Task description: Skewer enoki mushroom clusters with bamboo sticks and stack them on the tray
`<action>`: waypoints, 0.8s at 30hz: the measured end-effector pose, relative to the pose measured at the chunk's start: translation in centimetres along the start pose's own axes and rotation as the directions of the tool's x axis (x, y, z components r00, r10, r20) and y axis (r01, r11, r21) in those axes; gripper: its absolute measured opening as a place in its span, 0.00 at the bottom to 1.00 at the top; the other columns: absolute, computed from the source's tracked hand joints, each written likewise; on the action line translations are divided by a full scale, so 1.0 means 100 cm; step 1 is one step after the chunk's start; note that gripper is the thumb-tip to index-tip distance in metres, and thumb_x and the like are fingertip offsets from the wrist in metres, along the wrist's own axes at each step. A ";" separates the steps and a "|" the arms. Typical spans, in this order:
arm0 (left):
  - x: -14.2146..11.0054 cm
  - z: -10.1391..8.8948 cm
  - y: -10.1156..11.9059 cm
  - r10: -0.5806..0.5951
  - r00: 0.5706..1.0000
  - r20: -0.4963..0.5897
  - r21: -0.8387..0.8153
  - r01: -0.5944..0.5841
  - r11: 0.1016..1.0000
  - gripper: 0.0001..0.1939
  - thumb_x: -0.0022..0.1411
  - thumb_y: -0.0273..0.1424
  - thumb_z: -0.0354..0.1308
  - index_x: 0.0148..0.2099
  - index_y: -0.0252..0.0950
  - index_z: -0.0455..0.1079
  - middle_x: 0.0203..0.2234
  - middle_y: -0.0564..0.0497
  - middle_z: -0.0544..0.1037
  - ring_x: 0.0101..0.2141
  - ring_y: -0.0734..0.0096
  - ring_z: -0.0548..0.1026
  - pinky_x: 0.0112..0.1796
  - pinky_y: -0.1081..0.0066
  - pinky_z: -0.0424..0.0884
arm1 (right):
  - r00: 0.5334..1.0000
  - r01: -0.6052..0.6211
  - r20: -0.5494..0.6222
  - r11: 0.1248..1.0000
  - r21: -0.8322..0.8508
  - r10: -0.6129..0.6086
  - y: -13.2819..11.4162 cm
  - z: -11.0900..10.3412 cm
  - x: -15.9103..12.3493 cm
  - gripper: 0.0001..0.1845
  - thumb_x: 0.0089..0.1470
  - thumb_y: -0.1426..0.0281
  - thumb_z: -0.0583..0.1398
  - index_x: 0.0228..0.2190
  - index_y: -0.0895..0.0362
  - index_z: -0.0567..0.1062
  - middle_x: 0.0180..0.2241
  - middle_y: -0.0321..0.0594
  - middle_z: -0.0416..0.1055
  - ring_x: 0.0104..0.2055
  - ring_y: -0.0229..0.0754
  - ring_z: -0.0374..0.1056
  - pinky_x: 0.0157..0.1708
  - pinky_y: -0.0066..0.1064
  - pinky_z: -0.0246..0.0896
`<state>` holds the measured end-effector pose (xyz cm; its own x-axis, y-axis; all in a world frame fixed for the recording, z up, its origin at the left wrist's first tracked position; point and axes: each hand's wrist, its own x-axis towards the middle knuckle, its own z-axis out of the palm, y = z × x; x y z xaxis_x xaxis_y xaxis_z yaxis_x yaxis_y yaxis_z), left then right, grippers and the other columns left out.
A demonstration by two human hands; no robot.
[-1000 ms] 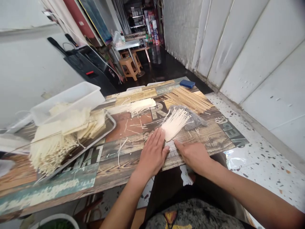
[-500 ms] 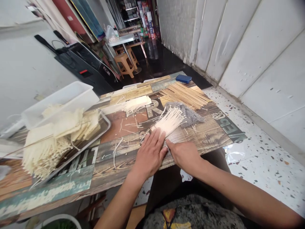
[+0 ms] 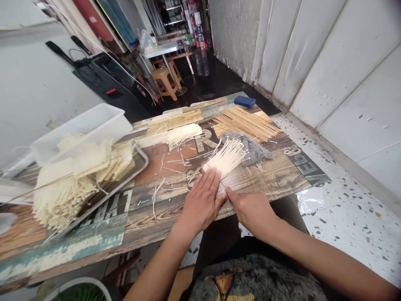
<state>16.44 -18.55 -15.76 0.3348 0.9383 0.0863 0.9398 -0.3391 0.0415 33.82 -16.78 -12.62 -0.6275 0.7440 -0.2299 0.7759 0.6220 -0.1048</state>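
Observation:
A pale bundle of enoki mushrooms (image 3: 228,158), its base wrapped in a cream sheet, lies on the wood-patterned table with its heads pointing away to the right. My left hand (image 3: 202,200) rests flat over its near end, fingers stretched out and side by side. Close by on the right, my right hand (image 3: 252,211) is closed in a pinch with the index finger forward. A thin bamboo skewer (image 3: 222,184) shows between its fingertips and the bundle. Most of that skewer is hidden. A grey cloth (image 3: 250,147) lies crumpled just behind the mushroom heads.
A metal tray (image 3: 142,156) at the left bears stacked enoki bundles (image 3: 62,194), beside a white plastic tub (image 3: 103,121). Loose skewers (image 3: 247,123) and a blue box (image 3: 244,101) lie at the far right. Another wrapped bundle (image 3: 184,133) and stray stems are mid-table.
My right hand has drawn back slightly from the bundle, and more of the thin skewer shows. My left hand stays flat on the bundle. The whole view has shifted a little.

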 end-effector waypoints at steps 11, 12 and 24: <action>-0.005 0.001 -0.003 -0.053 0.996 -0.069 -0.014 0.052 0.999 0.33 0.70 0.43 0.39 0.68 0.25 0.45 0.66 0.39 0.51 0.66 0.60 0.47 0.63 0.55 0.51 | 0.998 0.056 0.000 0.998 -0.030 -0.056 0.016 -0.005 -0.019 0.27 0.57 0.78 0.53 0.58 0.61 0.65 0.28 0.42 0.77 0.28 0.44 0.73 0.21 0.31 0.49; -0.006 0.002 -0.004 -0.089 0.992 -0.090 -0.012 0.088 0.996 0.34 0.70 0.43 0.39 0.68 0.24 0.45 0.66 0.37 0.51 0.66 0.59 0.47 0.63 0.54 0.52 | 0.998 0.063 0.011 0.997 -0.033 -0.063 0.017 -0.008 -0.019 0.27 0.57 0.78 0.53 0.58 0.60 0.65 0.28 0.41 0.77 0.27 0.44 0.73 0.21 0.31 0.49; -0.006 0.003 -0.007 -0.131 0.987 -0.094 -0.010 0.131 0.991 0.32 0.70 0.42 0.40 0.67 0.25 0.50 0.65 0.38 0.55 0.65 0.57 0.51 0.62 0.54 0.56 | 0.965 0.145 -0.206 0.985 -0.093 -0.161 0.026 0.011 -0.008 0.30 0.50 0.78 0.55 0.57 0.60 0.68 0.20 0.35 0.73 0.19 0.40 0.68 0.18 0.33 0.42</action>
<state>15.57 -18.89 -16.15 0.2004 0.9643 0.1732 0.9748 -0.2139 0.0629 36.38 -16.01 -13.80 -0.7440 0.6681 -0.0053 0.6676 0.7431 -0.0462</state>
